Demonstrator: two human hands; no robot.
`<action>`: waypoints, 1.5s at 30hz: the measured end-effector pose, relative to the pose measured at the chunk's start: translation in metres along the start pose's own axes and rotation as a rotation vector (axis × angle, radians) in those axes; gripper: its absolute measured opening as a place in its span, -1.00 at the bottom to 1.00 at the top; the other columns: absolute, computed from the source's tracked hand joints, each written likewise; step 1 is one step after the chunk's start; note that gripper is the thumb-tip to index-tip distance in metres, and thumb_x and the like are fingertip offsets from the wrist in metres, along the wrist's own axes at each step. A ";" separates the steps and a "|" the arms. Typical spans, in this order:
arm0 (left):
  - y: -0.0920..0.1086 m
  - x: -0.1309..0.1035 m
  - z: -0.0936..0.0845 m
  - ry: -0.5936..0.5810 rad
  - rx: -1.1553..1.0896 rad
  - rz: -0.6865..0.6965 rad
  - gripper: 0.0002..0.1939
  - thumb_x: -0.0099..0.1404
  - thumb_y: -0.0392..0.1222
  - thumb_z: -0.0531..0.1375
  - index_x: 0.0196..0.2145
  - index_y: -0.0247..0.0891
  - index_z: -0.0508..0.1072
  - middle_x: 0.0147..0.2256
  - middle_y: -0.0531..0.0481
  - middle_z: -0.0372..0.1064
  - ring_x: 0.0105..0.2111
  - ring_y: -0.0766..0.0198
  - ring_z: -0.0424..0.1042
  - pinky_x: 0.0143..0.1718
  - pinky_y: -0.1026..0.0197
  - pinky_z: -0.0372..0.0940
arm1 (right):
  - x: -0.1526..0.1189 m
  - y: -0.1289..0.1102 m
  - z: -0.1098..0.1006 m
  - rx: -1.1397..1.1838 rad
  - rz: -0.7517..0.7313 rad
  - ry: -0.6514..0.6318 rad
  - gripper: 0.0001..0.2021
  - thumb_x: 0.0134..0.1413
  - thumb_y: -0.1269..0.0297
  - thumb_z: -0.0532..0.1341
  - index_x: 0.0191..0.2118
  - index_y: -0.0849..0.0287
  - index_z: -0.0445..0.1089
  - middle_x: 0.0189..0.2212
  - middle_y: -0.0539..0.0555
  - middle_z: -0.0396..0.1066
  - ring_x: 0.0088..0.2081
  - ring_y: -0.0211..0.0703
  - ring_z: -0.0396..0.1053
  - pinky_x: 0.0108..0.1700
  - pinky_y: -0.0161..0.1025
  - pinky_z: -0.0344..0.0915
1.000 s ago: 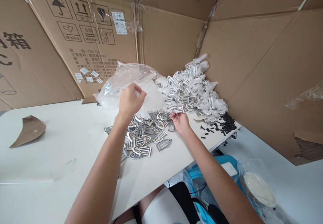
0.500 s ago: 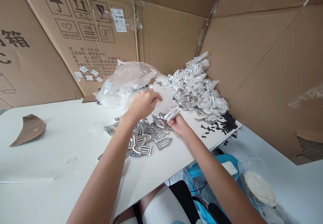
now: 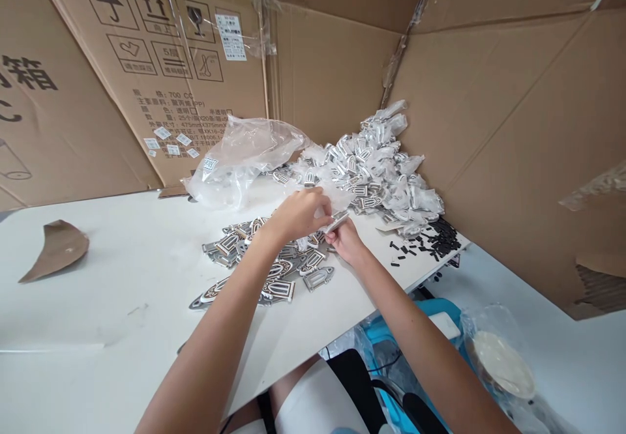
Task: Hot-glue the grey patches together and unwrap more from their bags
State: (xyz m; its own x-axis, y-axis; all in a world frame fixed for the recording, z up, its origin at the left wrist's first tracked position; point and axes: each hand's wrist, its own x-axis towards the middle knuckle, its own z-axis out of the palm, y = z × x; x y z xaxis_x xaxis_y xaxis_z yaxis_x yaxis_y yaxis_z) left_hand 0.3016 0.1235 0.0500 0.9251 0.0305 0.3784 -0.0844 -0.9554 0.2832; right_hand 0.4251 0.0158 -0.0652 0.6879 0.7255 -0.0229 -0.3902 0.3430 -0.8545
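My left hand (image 3: 304, 216) has its fingers closed on a translucent plastic bag (image 3: 337, 194), which hangs crumpled beyond the fingers. Close beside it, my right hand (image 3: 346, 242) grips a flat silvery metal piece (image 3: 337, 221), seen edge-on and partly covered by my left fingers. Whether the piece is inside the bag I cannot tell. Below and left of both hands lies a loose pile of arch-shaped metal pieces (image 3: 278, 289), grey with white and brown faces; my left forearm hides part of it.
Behind my hands rises a heap of bagged metal pieces (image 3: 372, 167) against cardboard walls (image 3: 332, 69). A large clear bag (image 3: 249, 150) stands at the back. Small black parts (image 3: 437, 238) lie near the table's right edge. A cardboard scrap (image 3: 59, 251) rests at left; a blue stool (image 3: 435, 310) is below.
My left hand has moved right and slightly down, up to my right hand, taking the plastic bag with it. The bag has crumpled. My right hand stays almost still.
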 end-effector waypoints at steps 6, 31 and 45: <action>0.004 -0.002 -0.004 0.048 0.104 -0.085 -0.84 0.34 -0.23 0.20 -0.36 -0.23 0.57 -0.18 -0.13 0.53 -0.30 0.14 0.45 -0.32 0.12 0.18 | 0.000 -0.003 0.000 0.036 0.003 -0.027 -0.92 0.03 0.37 0.20 -0.43 0.08 0.30 -0.66 -0.13 0.28 -0.68 -0.33 0.12 -0.63 -0.37 0.16; 0.002 -0.006 -0.018 0.000 0.094 -0.028 -0.84 0.27 -0.24 0.25 -0.32 -0.16 0.68 -0.24 -0.07 0.48 -0.36 0.20 0.40 -0.33 0.12 0.18 | -0.001 -0.006 -0.001 0.147 0.086 -0.029 -0.76 0.22 0.24 0.29 -0.45 0.06 0.28 -0.68 -0.16 0.18 -0.69 -0.33 0.09 -0.64 -0.35 0.13; 0.004 -0.001 -0.008 -0.013 0.145 0.038 -0.93 0.33 -0.20 0.36 -0.29 -0.21 0.66 -0.24 -0.02 0.46 -0.42 0.29 0.32 -0.40 0.16 0.07 | 0.002 -0.012 -0.006 0.268 0.163 -0.045 -0.82 0.19 0.38 0.22 -0.42 0.08 0.23 -0.65 -0.15 0.22 -0.70 -0.39 0.01 -0.67 -0.44 0.07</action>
State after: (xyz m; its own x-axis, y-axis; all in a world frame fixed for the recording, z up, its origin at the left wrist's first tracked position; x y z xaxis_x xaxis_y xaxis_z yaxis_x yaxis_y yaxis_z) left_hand 0.2977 0.1219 0.0575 0.9272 -0.0098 0.3744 -0.0661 -0.9883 0.1377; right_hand 0.4343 0.0096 -0.0578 0.5775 0.8076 -0.1200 -0.6443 0.3605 -0.6744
